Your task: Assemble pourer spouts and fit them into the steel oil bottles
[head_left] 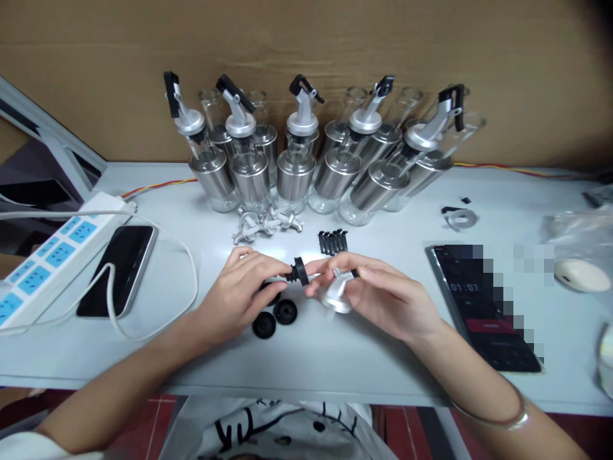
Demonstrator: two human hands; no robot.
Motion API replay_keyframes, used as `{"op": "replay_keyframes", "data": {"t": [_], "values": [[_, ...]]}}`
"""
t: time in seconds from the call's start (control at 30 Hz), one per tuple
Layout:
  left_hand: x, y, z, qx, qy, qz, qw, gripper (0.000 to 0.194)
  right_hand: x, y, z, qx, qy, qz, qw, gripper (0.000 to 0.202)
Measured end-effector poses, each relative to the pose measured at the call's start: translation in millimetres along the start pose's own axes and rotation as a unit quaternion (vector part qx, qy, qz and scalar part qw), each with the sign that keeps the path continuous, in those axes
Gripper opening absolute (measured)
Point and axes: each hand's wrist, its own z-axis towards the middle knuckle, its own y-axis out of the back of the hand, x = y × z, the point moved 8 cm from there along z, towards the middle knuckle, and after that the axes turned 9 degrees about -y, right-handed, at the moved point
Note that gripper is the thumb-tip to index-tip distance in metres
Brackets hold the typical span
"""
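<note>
My left hand (251, 284) pinches a black ribbed stopper (299, 271) between thumb and fingers, its wide disc facing right. In my right hand (383, 291) is a silver pourer spout (336, 295) with a small black piece at its tip, close to the stopper. Whether the two parts touch I cannot tell. Under my left fingers lie several black stoppers (286, 312), one partly covered. Just beyond my hands are a row of small black levers (332, 242) and a cluster of silver pourer spouts (268, 223).
Glass bottles with steel sleeves (295, 176) stand along the back, the front ones fitted with pourers. A power strip (52, 255), a phone (119, 271) and a white cable (194, 268) lie left. At right are a phone with a timer (483, 313) and a grey ring (462, 219).
</note>
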Motion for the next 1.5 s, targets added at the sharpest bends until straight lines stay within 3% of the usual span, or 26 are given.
{"op": "replay_keyframes", "data": {"t": [0.23,0.6,0.77,1.0,1.5], "values": [[-1.6,-3.2,0.1,0.031,-0.024,0.032,0.999,0.003,1.0,-4.2,1.1,0.029,0.004,0.010,1.000,0.019],[-6.9,-6.4,-1.3,0.046,-0.056,0.023,0.997,0.011,-0.4,-3.5,1.8,0.050,-0.012,-0.009,0.999,0.021],[-8.0,-2.4,-0.3,0.026,-0.060,0.032,0.997,0.012,2.8,-4.4,0.6,0.051,0.001,-0.025,0.998,0.021],[-7.4,-1.9,0.8,0.019,-0.041,0.008,0.999,0.004,15.5,17.4,-1.4,-0.077,0.092,-0.027,0.992,0.017],[-12.0,-3.6,1.0,0.027,-0.041,-0.026,0.998,0.004,4.5,12.1,1.2,-0.071,0.068,-0.002,0.995,0.016]]}}
